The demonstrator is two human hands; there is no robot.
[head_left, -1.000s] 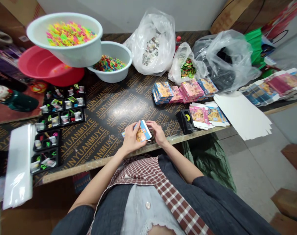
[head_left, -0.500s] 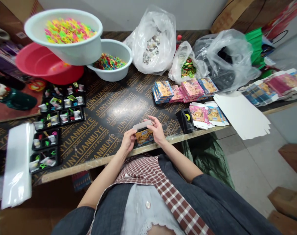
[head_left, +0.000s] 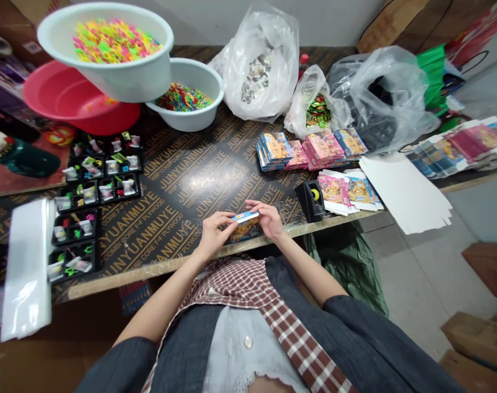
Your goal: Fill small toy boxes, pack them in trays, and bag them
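A small printed blue carton (head_left: 243, 231) stands at the table's front edge, with its blue top flap (head_left: 246, 216) folded over the opening. My left hand (head_left: 216, 230) grips the carton's left end, fingers at the flap. At the other end my right hand (head_left: 270, 219) has thumb and fingers closed on the carton's right top corner. To the right sits a black tape dispenser (head_left: 308, 202) with a yellow core. Flat printed cartons (head_left: 334, 192) lie beside it. Behind are stacks of finished-looking boxes (head_left: 323, 146) in blue and pink.
Black trays (head_left: 73, 226) with small toys line the left, near clear plastic sleeves (head_left: 26, 267). Tubs (head_left: 191, 120) of colourful pieces, a red basin (head_left: 80, 117) and plastic bags (head_left: 260, 71) fill the back. White card sheets (head_left: 406, 191) overhang the right edge.
The carton's top flap, raised with its pale inner side showing before, now lies folded down with its blue face up. Both hands have shifted over the top.
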